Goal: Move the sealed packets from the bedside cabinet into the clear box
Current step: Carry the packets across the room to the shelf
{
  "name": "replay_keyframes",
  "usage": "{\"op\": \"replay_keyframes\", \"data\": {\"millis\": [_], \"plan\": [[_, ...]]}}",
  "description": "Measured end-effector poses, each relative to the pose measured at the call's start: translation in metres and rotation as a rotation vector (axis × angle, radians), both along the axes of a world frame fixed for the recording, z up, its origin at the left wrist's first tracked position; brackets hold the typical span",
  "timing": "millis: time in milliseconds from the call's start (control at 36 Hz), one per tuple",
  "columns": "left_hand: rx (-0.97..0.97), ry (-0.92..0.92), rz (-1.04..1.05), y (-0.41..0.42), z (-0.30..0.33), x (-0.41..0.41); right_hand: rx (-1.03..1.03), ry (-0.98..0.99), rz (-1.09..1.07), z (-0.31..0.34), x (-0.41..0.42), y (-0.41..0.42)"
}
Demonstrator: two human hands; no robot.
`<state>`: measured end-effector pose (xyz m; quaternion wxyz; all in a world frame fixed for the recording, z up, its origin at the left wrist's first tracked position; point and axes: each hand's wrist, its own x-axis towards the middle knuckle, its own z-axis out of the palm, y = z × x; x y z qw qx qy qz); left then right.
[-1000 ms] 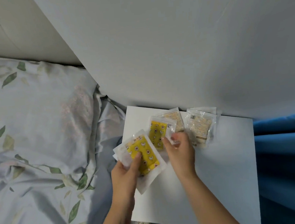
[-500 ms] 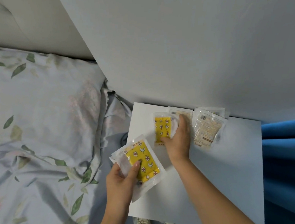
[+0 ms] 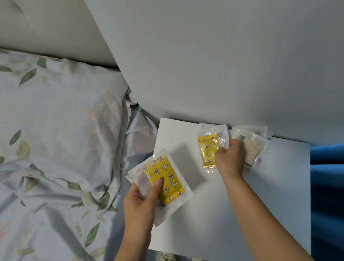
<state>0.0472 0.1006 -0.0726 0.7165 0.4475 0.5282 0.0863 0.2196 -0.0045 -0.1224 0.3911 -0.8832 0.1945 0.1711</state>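
Both hands clamp packets: left hand point(image 3: 141, 203) a yellow stack point(image 3: 162, 178), right hand point(image 3: 229, 159) half-hiding another point(image 3: 208, 150).

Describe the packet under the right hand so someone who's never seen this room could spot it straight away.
Find the white bedside cabinet between the bed and the blue curtain. Near its back edge by the wall, the right hand rests on a clear sealed packet. Its insert is bright yellow with cartoon shapes, unlike the pale beige packet just to its right.
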Motion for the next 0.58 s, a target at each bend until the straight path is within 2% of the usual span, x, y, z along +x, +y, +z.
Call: {"op": "replay_keyframes", "data": {"millis": [111, 194, 306, 444, 528, 583], "plan": [[0.011, 0.003, -0.003, -0.001, -0.002, -0.001, -0.101, 0.124, 0.031, -0.004, 0.004, 0.011], [0.017, 0.015, -0.003, -0.003, -0.003, -0.002, -0.192, 0.182, 0.191, -0.002, 0.001, 0.016], [0.029, 0.021, -0.013, -0.003, -0.003, -0.003, -0.27, 0.12, 0.323, -0.007, -0.002, 0.012], [0.027, 0.016, -0.003, -0.003, -0.001, -0.004, -0.412, -0.002, 0.386, -0.008, -0.001, 0.005], [0.025, 0.001, 0.019, -0.002, 0.002, -0.003, -0.521, -0.075, 0.544, -0.005, 0.001, 0.003], [0.032, -0.013, 0.029, -0.001, 0.004, -0.004, -0.481, -0.098, 0.646, -0.003, -0.001, 0.002]]}}
